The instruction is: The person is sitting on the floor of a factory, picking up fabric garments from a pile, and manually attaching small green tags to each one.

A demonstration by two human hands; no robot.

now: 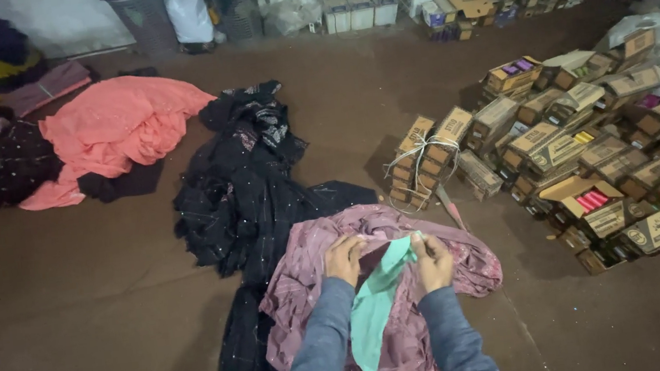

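Teal cloth (373,309) pinched at its top by left hand (346,258) and right hand (433,261), each grip clenched.

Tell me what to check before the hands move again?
1. Left hand grips the mauve garment: ok.
2. Right hand pinches the teal cloth strip: ok.
3. Teal cloth strip hangs free between the sleeves, not snagged: ok.
4. Black sequinned garment stays clear of the mauve garment: not ok, they overlap.
5. Tied bundle of boxes is apart from the hands: ok.
6. Teal cloth strip is stitched to the mauve garment: cannot tell.
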